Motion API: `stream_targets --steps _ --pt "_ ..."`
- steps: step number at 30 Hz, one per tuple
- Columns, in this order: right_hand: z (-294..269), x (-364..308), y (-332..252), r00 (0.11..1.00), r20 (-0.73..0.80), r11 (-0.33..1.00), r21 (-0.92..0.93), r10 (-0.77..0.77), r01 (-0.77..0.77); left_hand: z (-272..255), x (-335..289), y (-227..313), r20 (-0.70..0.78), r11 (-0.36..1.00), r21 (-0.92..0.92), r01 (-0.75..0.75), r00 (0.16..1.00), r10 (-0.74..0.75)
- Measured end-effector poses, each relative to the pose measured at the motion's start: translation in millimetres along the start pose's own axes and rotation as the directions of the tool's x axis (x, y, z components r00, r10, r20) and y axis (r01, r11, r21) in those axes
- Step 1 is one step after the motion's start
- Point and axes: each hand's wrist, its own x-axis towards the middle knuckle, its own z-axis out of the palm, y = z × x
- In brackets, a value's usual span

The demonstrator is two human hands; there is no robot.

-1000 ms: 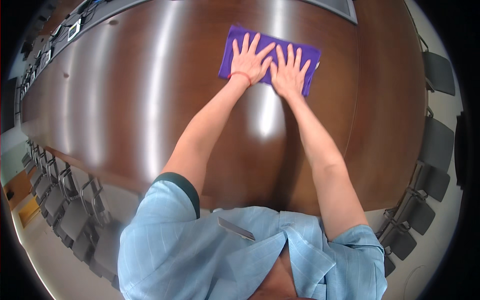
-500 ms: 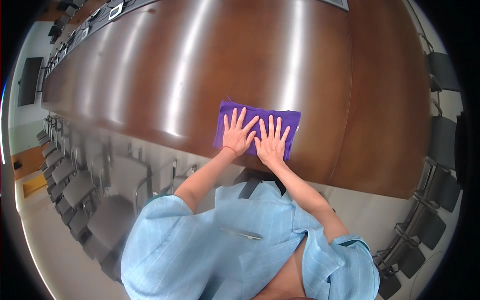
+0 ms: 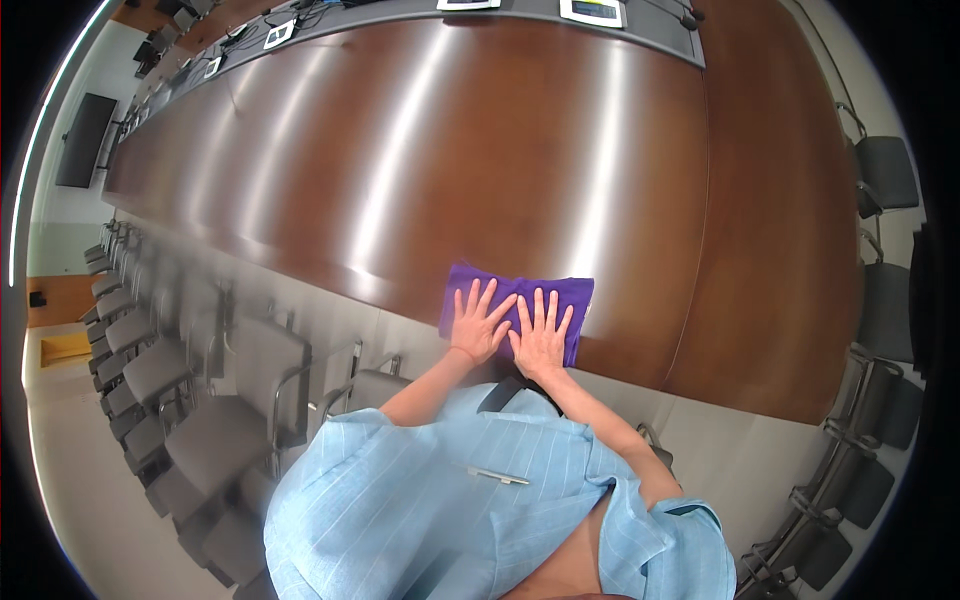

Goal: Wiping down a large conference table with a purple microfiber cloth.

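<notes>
My left hand (image 3: 478, 327): splayed flat on purple cloth (image 3: 511, 284), unclenched | My right hand (image 3: 539, 343): same posture, just right of it | Cloth: spread beneath both, at near edge of surface (image 3: 500, 150)

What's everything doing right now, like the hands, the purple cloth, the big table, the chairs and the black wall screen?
Left hand: open, palm down, fingers spread
Right hand: open, palm down, fingers spread
Purple cloth: spread out under both hands
Table: shiny, streaked with reflected light
Chairs: upright, in rows
Wall screen: dark
</notes>
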Motion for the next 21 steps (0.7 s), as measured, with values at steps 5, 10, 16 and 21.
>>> stream_targets --steps 5,10,16,21 --pt "-3 86 -5 0.999 -0.046 0.998 -0.069 0.009 -0.012 -22 69 -39 -0.015 0.999 -0.04 0.015 1.0 -0.015" --pt "-2 191 -1 0.996 -0.006 0.994 -0.075 0.084 -0.084 -36 168 -92 -0.037 0.999 -0.025 -0.028 0.999 0.028" --pt "-6 350 24 0.99 -0.117 0.991 -0.093 0.085 -0.096 -44 316 -151 -0.065 1.0 -0.012 -0.006 0.998 0.005" --pt "-5 492 62 0.964 -0.22 0.97 -0.157 0.147 -0.184 -54 466 -193 -0.132 0.997 0.032 -0.076 0.988 0.08"
